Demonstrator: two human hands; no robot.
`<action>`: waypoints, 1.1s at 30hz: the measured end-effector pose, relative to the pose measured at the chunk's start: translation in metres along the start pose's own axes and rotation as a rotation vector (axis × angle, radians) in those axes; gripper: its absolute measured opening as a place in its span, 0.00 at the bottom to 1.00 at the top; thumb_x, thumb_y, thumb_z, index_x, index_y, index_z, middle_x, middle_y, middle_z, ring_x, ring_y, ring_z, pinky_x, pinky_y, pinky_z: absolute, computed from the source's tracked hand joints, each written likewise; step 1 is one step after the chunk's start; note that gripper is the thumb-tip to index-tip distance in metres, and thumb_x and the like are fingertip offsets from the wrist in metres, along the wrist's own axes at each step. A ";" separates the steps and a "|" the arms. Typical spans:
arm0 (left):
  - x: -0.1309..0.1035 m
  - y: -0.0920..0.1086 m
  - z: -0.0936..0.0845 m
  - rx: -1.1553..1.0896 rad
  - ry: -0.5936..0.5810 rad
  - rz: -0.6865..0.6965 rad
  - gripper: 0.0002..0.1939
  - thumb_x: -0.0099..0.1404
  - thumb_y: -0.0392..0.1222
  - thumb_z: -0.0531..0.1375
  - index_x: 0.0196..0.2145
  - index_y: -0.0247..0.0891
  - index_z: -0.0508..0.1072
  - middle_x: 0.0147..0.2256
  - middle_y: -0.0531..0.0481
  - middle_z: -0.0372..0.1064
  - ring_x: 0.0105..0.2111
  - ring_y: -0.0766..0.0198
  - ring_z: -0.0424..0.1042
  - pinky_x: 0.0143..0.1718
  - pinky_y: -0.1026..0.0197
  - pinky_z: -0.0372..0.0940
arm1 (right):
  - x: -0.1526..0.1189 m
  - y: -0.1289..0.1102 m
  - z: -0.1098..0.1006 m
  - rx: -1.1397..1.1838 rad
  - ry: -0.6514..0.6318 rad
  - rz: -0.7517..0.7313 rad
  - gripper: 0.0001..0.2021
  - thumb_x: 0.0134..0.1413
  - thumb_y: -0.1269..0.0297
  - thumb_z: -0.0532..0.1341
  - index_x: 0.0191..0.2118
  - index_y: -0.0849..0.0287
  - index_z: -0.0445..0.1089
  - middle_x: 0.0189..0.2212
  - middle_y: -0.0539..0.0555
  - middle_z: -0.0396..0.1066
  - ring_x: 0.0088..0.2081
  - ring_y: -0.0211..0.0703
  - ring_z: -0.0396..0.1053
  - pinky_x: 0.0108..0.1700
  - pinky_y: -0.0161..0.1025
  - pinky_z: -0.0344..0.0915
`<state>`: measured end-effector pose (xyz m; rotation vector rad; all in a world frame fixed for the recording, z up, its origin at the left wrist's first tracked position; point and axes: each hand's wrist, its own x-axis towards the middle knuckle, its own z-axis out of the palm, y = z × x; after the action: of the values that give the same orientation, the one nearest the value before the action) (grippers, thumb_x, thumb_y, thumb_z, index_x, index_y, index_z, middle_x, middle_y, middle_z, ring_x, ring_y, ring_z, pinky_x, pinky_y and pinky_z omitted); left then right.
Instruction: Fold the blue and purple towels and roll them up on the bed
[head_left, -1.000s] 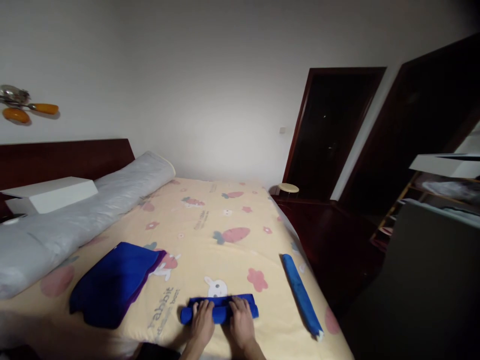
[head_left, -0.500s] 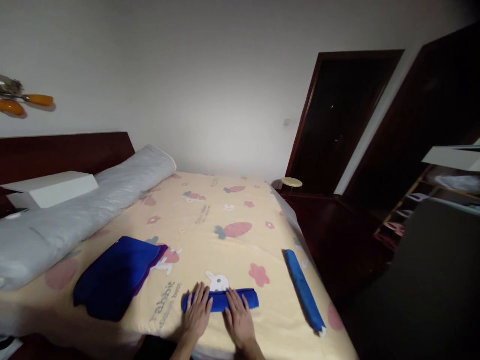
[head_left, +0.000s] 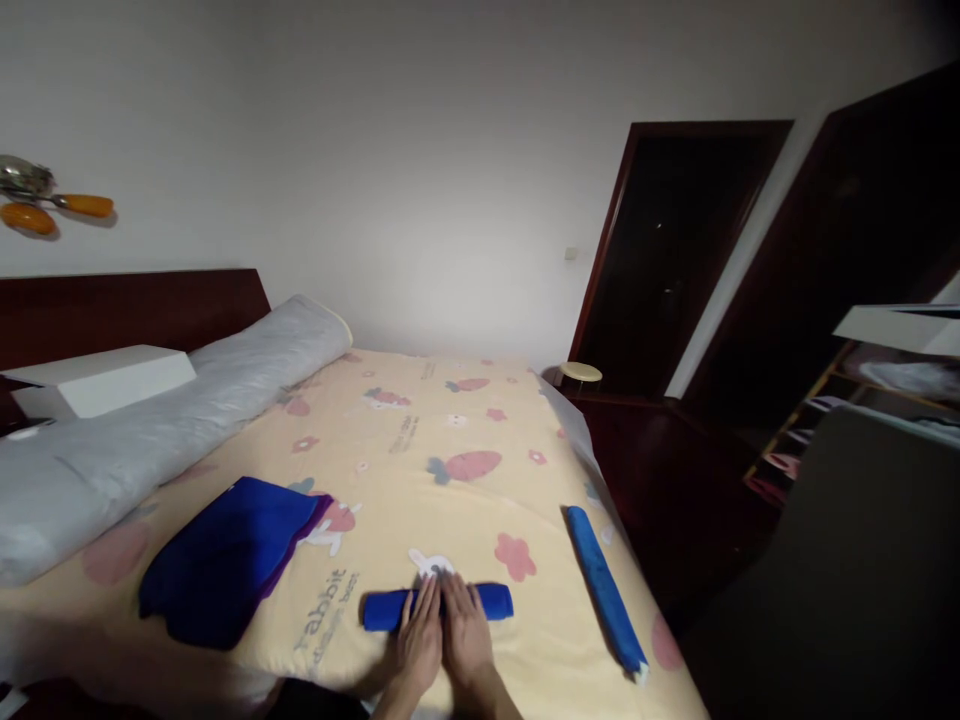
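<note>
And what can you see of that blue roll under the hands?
The blue roll looks like soft cloth, wound into a slightly flattened cylinder. It lies crosswise on the patterned bedsheet, towards the sheet's near edge. The left hand and right hand rest side by side across its middle, hiding that part; both ends stick out.

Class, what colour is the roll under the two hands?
Blue; the roll shows best in the head view.

White box (head_left: 131, 388), long grey roll (head_left: 251, 365) near dark headboard (head_left: 150, 305), round stool (head_left: 581, 372), dark door (head_left: 694, 260)
</note>
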<state>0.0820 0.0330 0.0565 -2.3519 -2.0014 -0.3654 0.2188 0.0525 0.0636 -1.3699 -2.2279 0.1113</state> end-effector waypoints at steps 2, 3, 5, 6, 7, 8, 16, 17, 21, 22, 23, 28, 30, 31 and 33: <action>-0.004 -0.001 0.001 -0.024 -0.033 0.054 0.32 0.66 0.36 0.46 0.67 0.42 0.49 0.67 0.49 0.48 0.66 0.59 0.51 0.66 0.52 0.49 | -0.008 -0.001 -0.001 0.031 -0.054 -0.117 0.31 0.59 0.68 0.51 0.68 0.52 0.47 0.65 0.53 0.55 0.65 0.46 0.54 0.65 0.47 0.50; -0.006 -0.006 -0.002 -0.037 -0.043 0.082 0.32 0.66 0.38 0.46 0.67 0.42 0.46 0.68 0.50 0.46 0.67 0.59 0.49 0.66 0.50 0.48 | -0.012 0.003 -0.005 0.032 -0.076 -0.146 0.32 0.60 0.68 0.50 0.69 0.51 0.45 0.66 0.52 0.54 0.65 0.45 0.54 0.66 0.47 0.50; -0.008 -0.022 -0.012 -0.057 -0.073 0.108 0.34 0.66 0.43 0.49 0.68 0.44 0.43 0.68 0.51 0.43 0.68 0.57 0.46 0.67 0.47 0.45 | -0.019 0.021 -0.016 0.010 -0.089 -0.138 0.31 0.62 0.65 0.49 0.69 0.50 0.41 0.66 0.53 0.52 0.66 0.47 0.52 0.66 0.51 0.49; -0.008 -0.032 -0.019 -0.059 -0.095 0.094 0.36 0.65 0.45 0.50 0.68 0.44 0.43 0.69 0.52 0.43 0.68 0.56 0.45 0.67 0.46 0.44 | -0.022 0.032 -0.023 -0.003 -0.089 -0.119 0.30 0.63 0.63 0.48 0.69 0.50 0.41 0.67 0.53 0.52 0.66 0.48 0.51 0.66 0.52 0.48; -0.008 -0.041 -0.025 -0.055 -0.117 0.063 0.37 0.64 0.47 0.52 0.68 0.44 0.44 0.69 0.52 0.43 0.68 0.55 0.44 0.67 0.45 0.43 | -0.024 0.043 -0.029 -0.014 -0.093 -0.097 0.30 0.64 0.61 0.48 0.70 0.51 0.41 0.67 0.54 0.51 0.67 0.49 0.50 0.66 0.53 0.47; -0.008 -0.049 -0.029 -0.048 -0.134 0.028 0.39 0.62 0.47 0.54 0.68 0.44 0.45 0.69 0.51 0.43 0.68 0.54 0.44 0.67 0.44 0.42 | -0.024 0.053 -0.035 -0.019 -0.107 -0.080 0.30 0.64 0.59 0.48 0.69 0.51 0.41 0.67 0.54 0.51 0.67 0.49 0.49 0.66 0.54 0.47; -0.001 -0.065 -0.026 -0.021 -0.148 -0.096 0.36 0.61 0.49 0.56 0.66 0.48 0.53 0.68 0.50 0.48 0.68 0.53 0.45 0.65 0.47 0.43 | 0.001 0.065 -0.053 -0.012 -0.347 0.057 0.35 0.49 0.66 0.52 0.66 0.58 0.54 0.65 0.59 0.56 0.66 0.53 0.51 0.64 0.54 0.47; 0.000 -0.065 -0.029 -0.023 -0.155 -0.086 0.35 0.62 0.48 0.56 0.65 0.48 0.54 0.68 0.49 0.49 0.67 0.54 0.46 0.65 0.48 0.44 | 0.004 0.063 -0.055 -0.011 -0.354 0.060 0.34 0.49 0.67 0.52 0.66 0.57 0.56 0.64 0.59 0.57 0.66 0.52 0.52 0.64 0.53 0.48; -0.004 -0.068 -0.049 -0.060 -0.155 -0.032 0.33 0.61 0.37 0.55 0.64 0.47 0.57 0.66 0.49 0.53 0.66 0.59 0.51 0.64 0.51 0.48 | 0.017 0.057 -0.073 -0.002 -0.357 0.052 0.30 0.50 0.66 0.53 0.61 0.55 0.63 0.60 0.59 0.64 0.62 0.52 0.58 0.63 0.52 0.47; -0.007 -0.070 -0.055 -0.077 -0.152 -0.025 0.33 0.61 0.35 0.54 0.63 0.47 0.58 0.66 0.50 0.55 0.65 0.60 0.52 0.64 0.52 0.48 | 0.021 0.056 -0.080 0.000 -0.361 0.052 0.29 0.49 0.66 0.55 0.59 0.54 0.65 0.57 0.59 0.68 0.60 0.52 0.61 0.62 0.52 0.48; -0.010 -0.072 -0.060 -0.093 -0.149 -0.025 0.32 0.61 0.33 0.54 0.62 0.47 0.59 0.64 0.50 0.58 0.65 0.61 0.54 0.64 0.53 0.49 | 0.026 0.055 -0.087 0.003 -0.367 0.054 0.27 0.47 0.67 0.56 0.56 0.54 0.68 0.54 0.59 0.71 0.57 0.53 0.65 0.61 0.51 0.51; -0.017 -0.079 -0.069 -0.174 -0.092 -0.133 0.28 0.60 0.32 0.55 0.57 0.47 0.66 0.59 0.50 0.67 0.61 0.59 0.61 0.64 0.50 0.50 | 0.064 0.044 -0.149 0.054 -0.370 0.035 0.15 0.40 0.70 0.59 0.38 0.57 0.77 0.32 0.54 0.78 0.36 0.47 0.74 0.39 0.38 0.64; -0.013 -0.074 -0.067 -0.224 -0.088 -0.190 0.26 0.59 0.34 0.56 0.56 0.44 0.68 0.56 0.47 0.70 0.58 0.56 0.65 0.61 0.49 0.54 | 0.081 0.034 -0.183 0.103 -0.349 -0.008 0.14 0.42 0.71 0.59 0.37 0.56 0.76 0.31 0.51 0.78 0.33 0.43 0.73 0.36 0.34 0.62; -0.010 -0.068 -0.065 -0.255 -0.094 -0.214 0.25 0.59 0.36 0.57 0.55 0.43 0.69 0.54 0.45 0.72 0.56 0.55 0.67 0.60 0.50 0.57 | 0.089 0.028 -0.201 0.129 -0.336 -0.032 0.15 0.43 0.71 0.59 0.39 0.56 0.76 0.31 0.49 0.77 0.33 0.41 0.72 0.35 0.32 0.62; -0.005 -0.052 -0.061 -0.332 -0.116 -0.256 0.24 0.57 0.39 0.60 0.53 0.41 0.71 0.50 0.44 0.74 0.53 0.53 0.70 0.55 0.52 0.62 | 0.101 0.012 -0.234 0.176 -0.315 -0.075 0.14 0.45 0.68 0.61 0.41 0.56 0.75 0.31 0.48 0.76 0.31 0.38 0.70 0.33 0.31 0.61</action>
<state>0.0214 0.0269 0.1079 -2.3385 -2.4781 -0.6293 0.3022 0.0994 0.3002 -1.2416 -2.4520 0.5159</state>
